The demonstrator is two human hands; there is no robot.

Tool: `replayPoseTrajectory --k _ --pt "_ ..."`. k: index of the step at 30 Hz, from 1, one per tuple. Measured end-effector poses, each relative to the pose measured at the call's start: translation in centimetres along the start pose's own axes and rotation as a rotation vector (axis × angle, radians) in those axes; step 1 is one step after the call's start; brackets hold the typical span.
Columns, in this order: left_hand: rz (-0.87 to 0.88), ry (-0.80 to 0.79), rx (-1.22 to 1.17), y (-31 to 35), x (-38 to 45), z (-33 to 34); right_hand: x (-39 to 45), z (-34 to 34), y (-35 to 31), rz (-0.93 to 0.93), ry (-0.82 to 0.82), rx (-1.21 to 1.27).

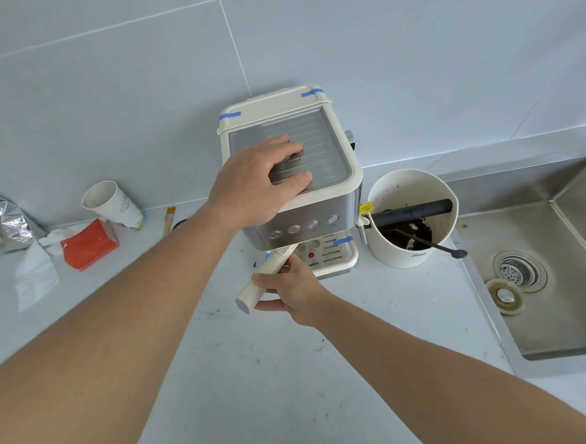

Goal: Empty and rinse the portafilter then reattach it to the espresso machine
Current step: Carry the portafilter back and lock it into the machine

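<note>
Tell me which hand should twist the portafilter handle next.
Right. The right hand is already wrapped around the cream portafilter handle under the espresso machine. The left hand lies flat on the machine's top, likely steadying it.

Both forearms are bare from elbow to wrist, no sleeves, and the left hand (257,183) and right hand (292,290) carry bare fingers with short nails.

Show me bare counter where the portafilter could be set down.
Free: the counter in front of the espresso machine, between the forearms, toward the sink. Crowded: left side, with red packet, paper cup and foil bag.
</note>
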State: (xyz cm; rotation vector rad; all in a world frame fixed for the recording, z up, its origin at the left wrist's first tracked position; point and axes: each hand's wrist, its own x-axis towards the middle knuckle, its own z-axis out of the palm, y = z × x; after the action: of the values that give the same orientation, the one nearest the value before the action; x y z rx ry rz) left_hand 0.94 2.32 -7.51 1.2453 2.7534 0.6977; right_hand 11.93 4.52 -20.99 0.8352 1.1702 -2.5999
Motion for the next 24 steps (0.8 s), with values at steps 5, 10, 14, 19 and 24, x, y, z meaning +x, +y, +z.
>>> replayPoseTrajectory --k 5,10,14,19,24 --pt "-0.012 -0.004 -0.005 0.1 -0.1 -0.1 0.9 0.9 -0.2 -0.008 0.025 0.025" --pt "-0.013 -0.002 -0.009 0.2 -0.1 -0.2 1.6 1.1 -0.7 -0.005 0.049 0.039" --pt "-0.021 0.001 -0.019 0.4 -0.2 -0.3 1.9 1.1 -0.7 -0.019 0.053 0.051" --pt "-0.024 0.000 -0.012 0.6 -0.2 -0.4 2.4 1.8 -0.8 -0.021 0.084 0.048" --pt "-0.025 0.001 -0.011 0.5 -0.2 -0.4 2.4 2.9 -1.0 -0.049 0.075 0.094"
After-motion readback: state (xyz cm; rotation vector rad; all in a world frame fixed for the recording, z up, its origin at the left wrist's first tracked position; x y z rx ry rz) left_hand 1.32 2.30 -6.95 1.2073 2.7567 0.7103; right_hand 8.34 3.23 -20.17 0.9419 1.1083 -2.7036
